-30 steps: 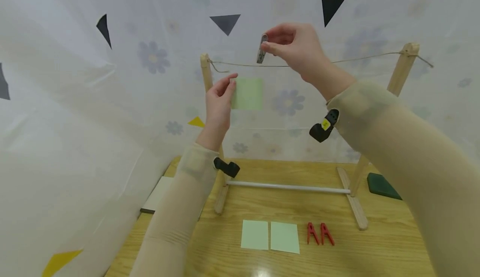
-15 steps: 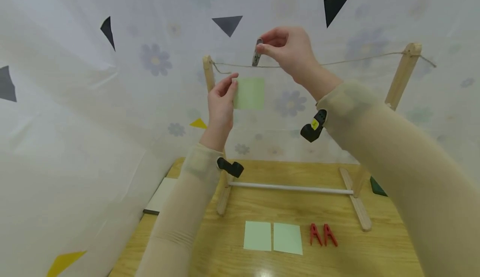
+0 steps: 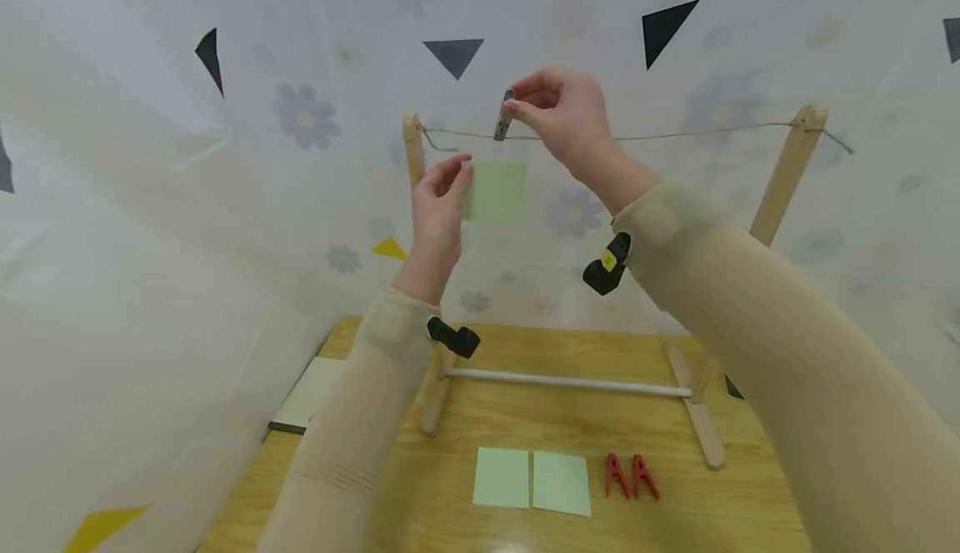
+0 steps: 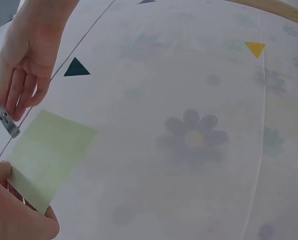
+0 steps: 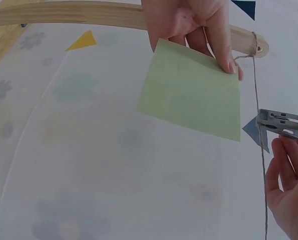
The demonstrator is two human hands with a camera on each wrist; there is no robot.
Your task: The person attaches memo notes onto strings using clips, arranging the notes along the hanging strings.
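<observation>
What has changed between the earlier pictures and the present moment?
The right hand moved left and down, bringing the slim grey clothespin to the thin brown string; whether it grips the string, I cannot tell. Nothing was newly grasped or released. The left hand, pinching the square light-green paper, stayed nearly still. The two red A-shaped clothespins stayed on the wooden table.

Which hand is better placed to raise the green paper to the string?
Likely the left hand: it pinches the green paper just below the string, while the right hand holds the gray clothespin.
</observation>
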